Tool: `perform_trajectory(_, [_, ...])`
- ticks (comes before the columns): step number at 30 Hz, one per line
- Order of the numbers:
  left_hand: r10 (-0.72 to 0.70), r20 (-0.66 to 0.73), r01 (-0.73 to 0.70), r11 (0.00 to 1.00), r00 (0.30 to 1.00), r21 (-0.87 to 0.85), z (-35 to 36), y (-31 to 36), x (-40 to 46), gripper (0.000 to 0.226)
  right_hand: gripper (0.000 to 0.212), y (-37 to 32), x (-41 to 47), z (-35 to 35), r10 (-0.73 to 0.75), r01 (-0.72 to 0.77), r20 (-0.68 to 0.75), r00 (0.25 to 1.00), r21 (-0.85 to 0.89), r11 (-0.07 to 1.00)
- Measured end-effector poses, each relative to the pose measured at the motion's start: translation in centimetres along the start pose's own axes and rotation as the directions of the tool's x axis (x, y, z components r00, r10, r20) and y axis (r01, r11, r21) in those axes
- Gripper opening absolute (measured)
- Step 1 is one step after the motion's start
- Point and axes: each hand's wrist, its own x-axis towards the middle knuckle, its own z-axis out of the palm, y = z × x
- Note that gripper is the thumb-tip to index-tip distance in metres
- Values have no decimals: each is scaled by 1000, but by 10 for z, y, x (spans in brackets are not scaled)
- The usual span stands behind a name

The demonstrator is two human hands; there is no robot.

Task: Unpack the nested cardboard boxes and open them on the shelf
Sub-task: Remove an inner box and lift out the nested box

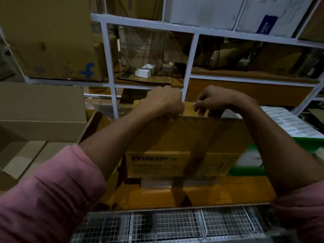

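A yellow-brown cardboard box point(182, 137) printed EVEREADY stands on a wooden shelf board point(210, 193) in front of me, a strip of brown tape running over its top and down its near side. My left hand point(163, 102) grips the box's far top edge, fingers curled over it. My right hand point(217, 100) is beside it at the same far edge, its fingertips pinching what looks like the tape end. Pink sleeves cover both upper forearms.
White metal shelving point(190, 62) rises behind, holding brown cartons and small white boxes point(145, 71). An open plain carton point(40, 109) sits at left, a green and white box point(280, 127) at right. Wire mesh point(175, 223) lies below the shelf board.
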Motion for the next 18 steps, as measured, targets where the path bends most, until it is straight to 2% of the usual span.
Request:
perform_trajectory(3, [46,254,-24,996,966,-92,3,3,-22,18,18,-2,-19,20,33,-32,121,992,-15,999])
perform_trajectory(5, [115,411,-53,986,904,-159,15,3,-37,15,23,3,-24,41,28,-18,188,982,-51,999])
perform_trajectory(8, [181,522,-129,983,833,-134,51,-1,-52,13,41,17,-26,79,21,9,272,962,-109,994])
perform_trajectory(12, [181,433,-224,973,883,49,112,-10,-61,48,58,38,-32,129,-37,78,220,975,-182,980])
perform_trajectory(15, [180,254,-213,971,950,107,140,-13,-69,57,62,49,-35,157,-66,79,55,996,-298,951])
perform_trajectory(18, [196,120,-216,958,973,189,158,-12,-71,64,58,51,-38,175,-145,105,-84,986,-364,925])
